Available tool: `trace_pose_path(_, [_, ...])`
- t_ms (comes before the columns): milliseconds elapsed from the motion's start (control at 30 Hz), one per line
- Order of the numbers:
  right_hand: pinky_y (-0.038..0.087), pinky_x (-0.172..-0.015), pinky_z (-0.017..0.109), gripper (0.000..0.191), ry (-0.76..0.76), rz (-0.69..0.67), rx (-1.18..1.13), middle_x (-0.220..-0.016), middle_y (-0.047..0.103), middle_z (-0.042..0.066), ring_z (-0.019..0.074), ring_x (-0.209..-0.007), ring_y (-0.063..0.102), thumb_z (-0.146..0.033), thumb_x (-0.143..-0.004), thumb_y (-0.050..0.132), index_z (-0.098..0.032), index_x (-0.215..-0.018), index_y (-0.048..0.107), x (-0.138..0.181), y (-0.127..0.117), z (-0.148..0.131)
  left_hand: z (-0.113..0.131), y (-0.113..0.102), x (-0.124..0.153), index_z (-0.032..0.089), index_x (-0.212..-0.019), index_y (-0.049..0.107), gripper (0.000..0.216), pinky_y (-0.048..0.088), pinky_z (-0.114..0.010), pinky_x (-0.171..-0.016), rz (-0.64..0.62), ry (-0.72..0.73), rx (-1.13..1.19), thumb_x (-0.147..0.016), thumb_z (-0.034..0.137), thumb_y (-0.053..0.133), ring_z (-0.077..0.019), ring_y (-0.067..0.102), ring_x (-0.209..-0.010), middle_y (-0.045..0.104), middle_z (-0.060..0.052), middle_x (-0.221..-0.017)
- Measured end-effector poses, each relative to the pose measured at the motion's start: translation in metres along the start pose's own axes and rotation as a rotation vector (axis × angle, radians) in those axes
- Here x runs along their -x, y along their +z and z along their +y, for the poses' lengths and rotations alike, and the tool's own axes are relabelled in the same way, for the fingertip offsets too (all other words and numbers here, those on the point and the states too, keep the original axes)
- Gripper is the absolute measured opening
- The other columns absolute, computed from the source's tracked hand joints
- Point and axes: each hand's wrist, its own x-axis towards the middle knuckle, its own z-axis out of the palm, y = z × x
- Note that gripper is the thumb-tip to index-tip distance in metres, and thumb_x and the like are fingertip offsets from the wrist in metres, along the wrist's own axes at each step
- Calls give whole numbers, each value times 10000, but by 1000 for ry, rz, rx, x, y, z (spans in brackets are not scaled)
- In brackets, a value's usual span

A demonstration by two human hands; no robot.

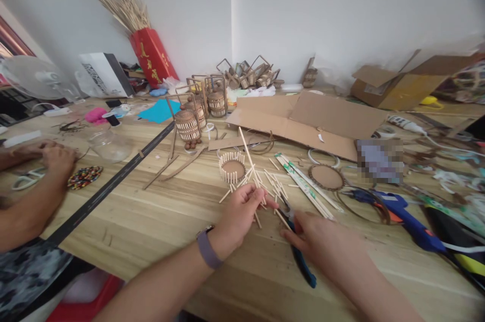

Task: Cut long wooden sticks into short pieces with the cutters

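Sticks, just R of basket: L hand fingers pinched on 'em, R hand fingers round pliers (bit blurry). Best w/ pliers square, fingertips clear.

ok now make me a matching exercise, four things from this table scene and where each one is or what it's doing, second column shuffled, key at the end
Things
1. long thin pale wooden stick
2. metal pliers with blue handles
3. tall red paper bag
4. blue-and-orange glue gun

Places and states
A. holding a bundle of dried stalks
B. lying on the wooden table, unheld
C. in the left hand
D. in the right hand

Pairs: 1-C, 2-D, 3-A, 4-B
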Motion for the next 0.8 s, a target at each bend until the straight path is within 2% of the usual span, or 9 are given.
trace_pose_path(67, [243,-455,276,231,-44,-47,14,-612,690,48,253,-576,678,-310,-865,548,-233,-649,573,2,1,-5,0,2,1,183,-805,577,291,414,-280,-765,6,-6,-7,-893,456,525,-180,608,-784,702,-38,-728])
trace_pose_path(167, [339,-502,270,178,-102,-126,-108,-699,728,32,237,-653,701,-311,-887,538,-235,-747,616,2,2,-9,0,4,3,177,-799,575,302,421,-279,-744,-39,-20,-12,-893,459,523,-179,609,-768,700,-40,-716])
trace_pose_path(267, [439,-592,296,175,-86,-40,-150,-819,729,45,245,-752,703,-369,-897,538,-236,-848,641,1,2,1,-2,6,5,173,-809,565,307,424,-279,-731,-86,-42,4,-884,468,530,-175,601,-753,700,-39,-716])
trace_pose_path(367, [500,-696,368,158,-41,73,-12,-946,702,103,301,-880,694,-318,-876,566,-211,-937,665,0,1,20,-2,7,6,174,-800,552,301,424,-279,-735,-87,-66,25,-873,465,542,-170,597,-742,698,-36,-702])
trace_pose_path(500, [532,-757,437,148,-44,-39,90,-940,706,118,325,-906,692,-162,-856,553,-194,-920,683,-1,8,39,-1,8,7,166,-815,560,302,432,-282,-741,-91,-75,59,-861,464,550,-161,600,-720,703,-43,-709])
trace_pose_path(600, [533,-780,458,143,-112,-2,91,-938,716,128,340,-937,683,-146,-831,548,-191,-880,675,-1,17,46,0,9,7,161,-803,559,304,426,-275,-719,-100,-64,59,-858,460,553,-149,578,-689,701,-49,-704])
trace_pose_path(667, [541,-730,427,150,-129,71,-13,-906,716,126,318,-863,700,-223,-855,504,-199,-865,651,0,21,50,1,9,6,161,-796,551,316,419,-269,-700,-103,-60,74,-856,472,556,-146,570,-679,696,-49,-695])
trace_pose_path(733, [540,-644,382,219,-106,131,-208,-833,714,110,279,-739,705,-322,-884,426,-211,-865,613,0,22,55,1,8,6,163,-795,544,339,410,-263,-678,-124,-60,103,-849,498,568,-141,561,-664,690,-46,-688])
trace_pose_path(800, [535,-621,362,247,-58,184,-435,-792,714,96,261,-702,694,-403,-872,410,-223,-863,579,2,18,58,1,7,6,166,-791,539,365,395,-255,-655,-184,-59,129,-841,524,587,-133,543,-637,678,-38,-666])
